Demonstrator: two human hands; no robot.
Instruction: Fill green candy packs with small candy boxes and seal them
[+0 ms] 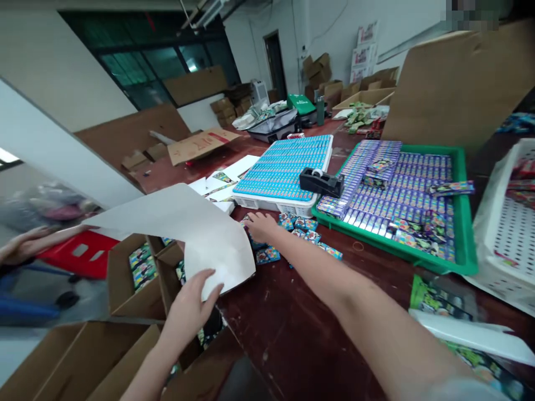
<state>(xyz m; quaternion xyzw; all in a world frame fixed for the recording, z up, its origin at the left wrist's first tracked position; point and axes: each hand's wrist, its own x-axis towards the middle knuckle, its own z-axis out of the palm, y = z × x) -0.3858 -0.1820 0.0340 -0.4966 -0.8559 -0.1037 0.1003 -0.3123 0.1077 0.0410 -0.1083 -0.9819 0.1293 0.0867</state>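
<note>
A large white sheet [167, 214] curves from the left across the table edge, above a divided carton. My left hand [190, 306] is at its near lower edge, with the fingers and thumb on either side of that edge. Another person's hands [37, 242] are at the sheet's far left end. My right hand [262, 227] reaches over a loose pile of small blue printed boxes [268, 255], fingers bent down on one beside the sheet's right edge. The fingertips are partly hidden. More blue boxes [307, 224] lie just right of this hand.
Filled rows stand in a white tray [284, 161] and a green tray [463, 223]; a black tape dispenser [321, 182] rests between them. Open cartons [136, 295] with packs stand below the table edge. A white basket [514, 223] and a white-handled object [472, 334] are at right.
</note>
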